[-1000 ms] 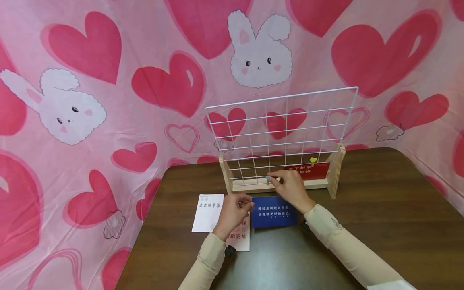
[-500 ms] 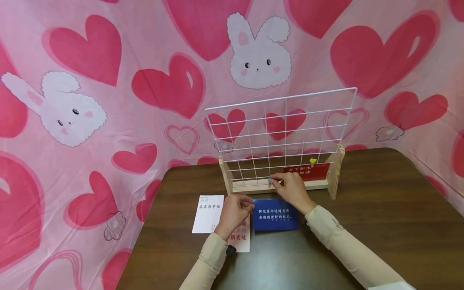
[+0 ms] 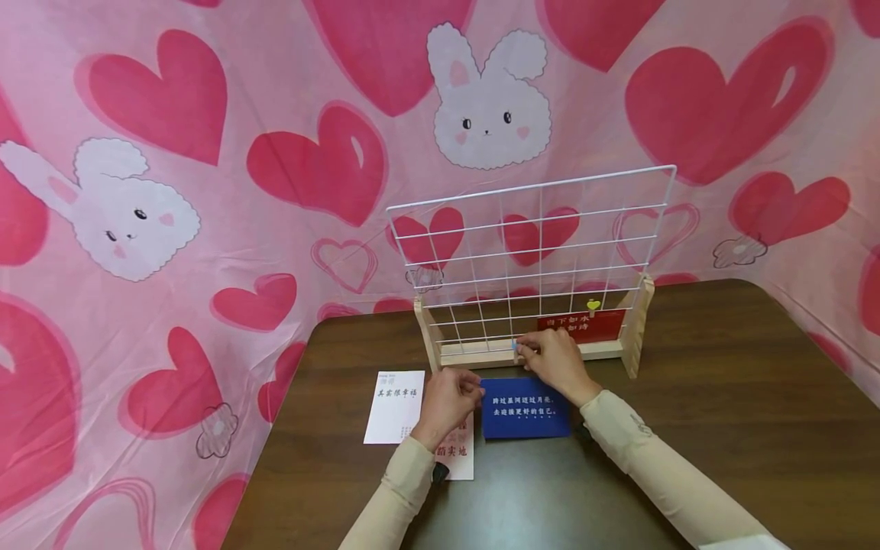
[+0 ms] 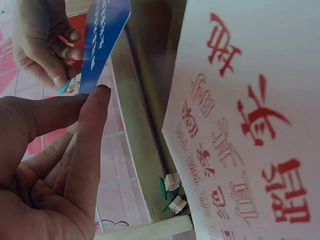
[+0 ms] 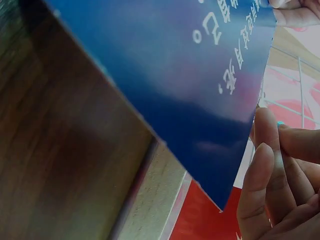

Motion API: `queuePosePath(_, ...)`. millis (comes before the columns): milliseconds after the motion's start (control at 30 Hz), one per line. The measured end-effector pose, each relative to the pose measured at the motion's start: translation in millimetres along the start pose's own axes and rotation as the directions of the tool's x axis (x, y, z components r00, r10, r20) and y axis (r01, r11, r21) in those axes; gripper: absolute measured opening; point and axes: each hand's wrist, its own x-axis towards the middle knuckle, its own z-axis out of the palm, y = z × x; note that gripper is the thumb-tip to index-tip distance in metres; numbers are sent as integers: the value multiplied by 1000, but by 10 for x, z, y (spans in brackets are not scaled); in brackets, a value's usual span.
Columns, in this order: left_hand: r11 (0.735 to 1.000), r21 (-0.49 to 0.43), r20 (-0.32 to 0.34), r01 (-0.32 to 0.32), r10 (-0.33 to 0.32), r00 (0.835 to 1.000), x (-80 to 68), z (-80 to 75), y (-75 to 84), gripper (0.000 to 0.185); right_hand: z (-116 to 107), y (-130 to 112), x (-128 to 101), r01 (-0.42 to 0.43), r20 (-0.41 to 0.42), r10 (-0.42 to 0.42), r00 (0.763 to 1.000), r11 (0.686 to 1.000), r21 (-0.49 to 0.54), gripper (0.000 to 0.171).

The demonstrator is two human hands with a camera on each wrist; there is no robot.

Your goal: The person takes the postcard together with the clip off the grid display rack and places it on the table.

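Note:
My left hand (image 3: 445,405) pinches the left edge of a blue card (image 3: 526,412) with white writing, thumb against finger. The card hangs tilted in front of the wire grid's wooden base. Between thumb and finger, my right hand (image 3: 555,360) pinches a small wooden clothespin with a blue top (image 4: 64,87), close to the card's upper edge. Whether the clothespin touches the card I cannot tell. Behind both hands stands the white wire grid (image 3: 541,244) in its wooden stand. A red card (image 3: 601,325) hangs low on it under a yellow heart clothespin (image 3: 593,305).
Left of my left hand lies a white card (image 3: 394,416). A white card with red writing (image 3: 457,462) sits partly under that hand. Two clothespins with green tops (image 4: 174,192) are at the end of the wooden base. A pink patterned cloth (image 3: 275,76) hangs behind the table.
My right hand has shifted slightly right and down with the blue clothespin. The blue card has moved a little to the right, and my left hand has followed it slightly.

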Motion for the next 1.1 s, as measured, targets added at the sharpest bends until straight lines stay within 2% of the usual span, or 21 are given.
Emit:
queuePosePath(367, 1000, -1, 7, 13, -13, 1000, 25, 56, -44, 17, 22, 57, -24, -21, 55, 23, 998, 999, -32, 14)
queuePosePath(633, 1000, 6, -4, -8, 8, 1000, 25, 110, -90, 17, 62, 126, -42, -87, 115, 97, 989, 992, -86, 16)
queuePosePath(1100, 999, 41, -3, -21, 21, 1000, 65, 126, -111, 16, 73, 163, 11, -90, 143, 104, 984, 991, -104, 14)
